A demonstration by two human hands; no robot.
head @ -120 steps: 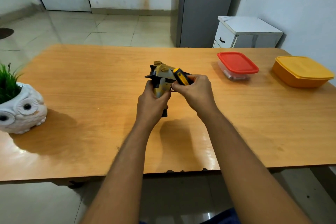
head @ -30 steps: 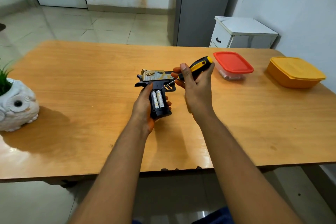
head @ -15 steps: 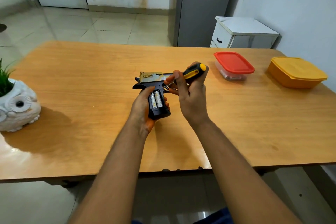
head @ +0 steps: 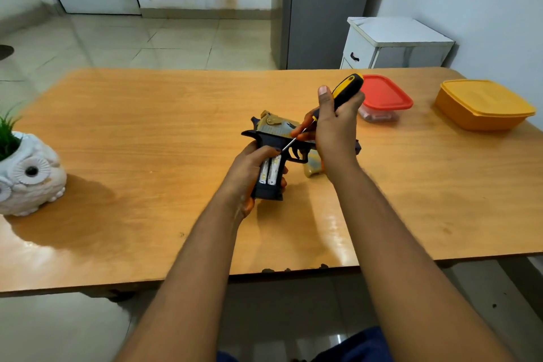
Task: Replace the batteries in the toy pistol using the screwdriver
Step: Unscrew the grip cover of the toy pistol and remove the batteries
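Two batteries (head: pixel 271 172) sit in the open grip of the pistol (head: pixel 271 153), mid-frame, clamped in the left hand (head: pixel 249 173). The right hand (head: pixel 335 126) is closed on the screwdriver (head: pixel 342 94), tip at the grip's top. At upper right, a red-lidded box (head: pixel 382 98) holds something indistinct beside an opaque orange box (head: pixel 482 104); no writing is legible.

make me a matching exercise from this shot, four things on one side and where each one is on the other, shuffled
Things:
1. screwdriver
2. toy pistol
3. owl planter
4. orange box

Places:
A. far left edge of the table
B. in the right hand
C. far right of the table
D. in the left hand, batteries showing in the grip

Pairs: 1-B, 2-D, 3-A, 4-C
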